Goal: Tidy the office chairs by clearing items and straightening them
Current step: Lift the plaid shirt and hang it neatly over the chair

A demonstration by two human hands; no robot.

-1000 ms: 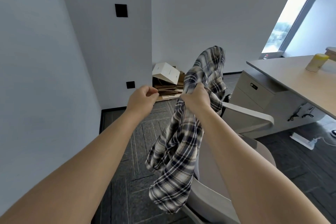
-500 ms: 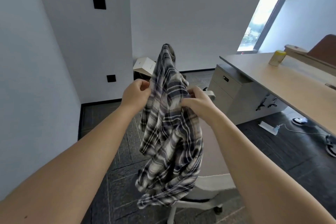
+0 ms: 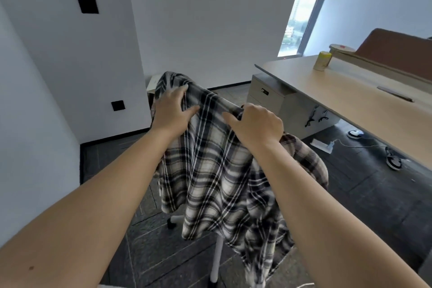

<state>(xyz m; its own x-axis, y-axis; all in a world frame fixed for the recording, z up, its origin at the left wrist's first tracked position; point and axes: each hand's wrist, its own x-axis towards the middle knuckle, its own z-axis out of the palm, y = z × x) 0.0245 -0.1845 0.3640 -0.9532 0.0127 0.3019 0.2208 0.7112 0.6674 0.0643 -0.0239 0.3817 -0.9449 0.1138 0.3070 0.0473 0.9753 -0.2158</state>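
Observation:
A black, white and grey plaid shirt (image 3: pixel 217 177) hangs spread out in front of me at chest height. My left hand (image 3: pixel 171 110) grips its top edge on the left. My right hand (image 3: pixel 254 124) grips the top edge on the right. The cloth falls down between my forearms and hides almost all of the office chair. Only a white chair leg (image 3: pixel 216 257) and a caster (image 3: pixel 171 221) of its base show below the hem.
A long light wood desk (image 3: pixel 350 100) runs along the right with a yellow-lidded canister (image 3: pixel 322 61) on it and a drawer unit (image 3: pixel 268 96) beneath. A power strip (image 3: pixel 323 145) and shoes (image 3: pixel 394 162) lie on the dark floor. White walls stand left and ahead.
The bunched shirt has been pulled apart and now hangs spread wide between both hands. My left hand went from free to gripping the cloth. The view swung right, toward the desk.

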